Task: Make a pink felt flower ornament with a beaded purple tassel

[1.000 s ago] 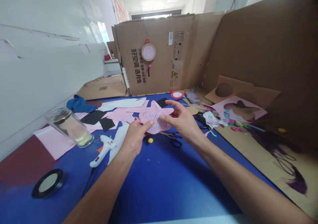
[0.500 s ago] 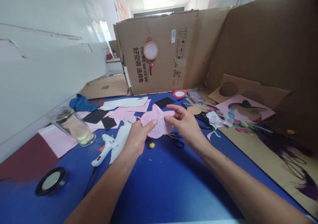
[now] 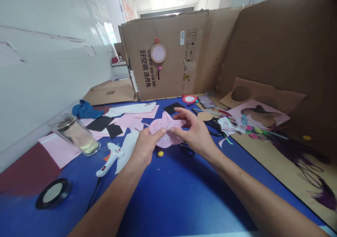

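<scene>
1. The left hand (image 3: pixel 146 148) holds the low left side of the pink craft foam shape (image 3: pixel 166 141). Its thumb lies on top of the shape.
2. The right hand (image 3: pixel 194 131) holds the shape's right side, with the fingers curved over the edge and the thumb pressing on the front. Both hands hold it up above the blue table (image 3: pixel 173 202), not lying on it.
3. The shape has bumpy edges and dark lines drawn on it.
4. Just below the shape sit a small yellow bead (image 3: pixel 160 153) and the black handles of scissors (image 3: pixel 187 151).
5. To the left of the shape lie a white hot glue gun (image 3: pixel 110 158), a glass jar (image 3: pixel 75 134) on its side, black paper pieces (image 3: pixel 100 124) and pink paper sheets (image 3: pixel 59 150).
6. To the right of the shape is a messy pile of paper scraps (image 3: pixel 225 124).
7. Far behind the shape, a round hoop (image 3: pixel 158 53) hangs on a cardboard wall (image 3: pixel 173 67).
</scene>
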Demonstrator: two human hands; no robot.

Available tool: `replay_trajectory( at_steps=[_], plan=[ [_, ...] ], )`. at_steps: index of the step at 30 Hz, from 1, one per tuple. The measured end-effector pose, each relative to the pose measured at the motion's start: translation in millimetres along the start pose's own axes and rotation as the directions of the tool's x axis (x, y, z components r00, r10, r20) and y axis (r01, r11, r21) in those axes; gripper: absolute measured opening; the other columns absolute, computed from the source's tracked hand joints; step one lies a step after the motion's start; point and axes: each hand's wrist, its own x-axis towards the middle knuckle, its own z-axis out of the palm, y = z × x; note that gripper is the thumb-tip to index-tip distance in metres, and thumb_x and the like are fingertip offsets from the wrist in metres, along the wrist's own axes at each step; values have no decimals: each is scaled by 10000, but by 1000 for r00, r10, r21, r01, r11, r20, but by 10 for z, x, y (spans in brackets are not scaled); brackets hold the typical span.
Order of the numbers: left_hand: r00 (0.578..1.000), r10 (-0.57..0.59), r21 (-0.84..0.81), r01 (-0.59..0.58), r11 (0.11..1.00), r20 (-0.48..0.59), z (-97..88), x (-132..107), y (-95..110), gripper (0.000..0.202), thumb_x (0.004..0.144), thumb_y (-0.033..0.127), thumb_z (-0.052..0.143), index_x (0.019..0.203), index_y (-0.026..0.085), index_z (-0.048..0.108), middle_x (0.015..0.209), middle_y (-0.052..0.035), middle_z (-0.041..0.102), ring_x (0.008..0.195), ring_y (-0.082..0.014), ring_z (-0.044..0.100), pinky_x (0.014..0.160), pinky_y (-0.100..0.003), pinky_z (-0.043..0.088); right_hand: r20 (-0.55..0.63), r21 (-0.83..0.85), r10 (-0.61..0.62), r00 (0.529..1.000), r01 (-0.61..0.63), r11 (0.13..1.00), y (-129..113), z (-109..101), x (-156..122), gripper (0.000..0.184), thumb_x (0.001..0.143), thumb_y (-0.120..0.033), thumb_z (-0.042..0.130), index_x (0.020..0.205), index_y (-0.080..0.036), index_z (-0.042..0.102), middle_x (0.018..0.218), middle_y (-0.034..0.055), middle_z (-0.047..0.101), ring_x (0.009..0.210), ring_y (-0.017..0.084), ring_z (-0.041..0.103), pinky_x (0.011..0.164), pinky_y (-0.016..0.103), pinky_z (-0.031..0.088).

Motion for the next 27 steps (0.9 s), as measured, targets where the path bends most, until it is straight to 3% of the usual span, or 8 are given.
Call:
replay_trajectory(
  at_steps=[3,8,23,27],
  plan=[
    [1000,6,59,-7,998,14,3,-10,-15,410,683,335,988,1040,164,878,1022,-104,876,876,-240,797,836,-357,634,9,-9,-10,1000,10,1000,17,5,3,589,830,-309,857,1401,-274,715,1099,39,766,930,214,699,865,400,571],
    [999,12,108,-16,994,34,15,-28,-31,382,682,330,980,1016,169,883,981,-94,874,867,-244,791,841,-363,627,23,111,44,999,-46,993,39,-33,26,513,871,-339,816,1356,-222,702,896,10,737,803,188,683,776,360,561],
    [996,-19,168,4,986,87,-6,-27,-52,381,716,375,954,1030,172,881,1021,-115,874,899,-278,798,894,-417,628,-59,188,115,992,-102,977,43,-156,105,492,861,-421,817,1293,-219,697,822,-21,679,717,174,643,692,356,573],
    [993,-42,166,23,986,111,-9,-34,-57,383,730,379,953,1038,162,881,1029,-128,874,907,-280,807,896,-416,634,-123,202,91,988,-65,977,20,-203,131,458,864,-418,829,1266,-237,707,858,-8,690,811,196,677,778,376,574]
  ],
)
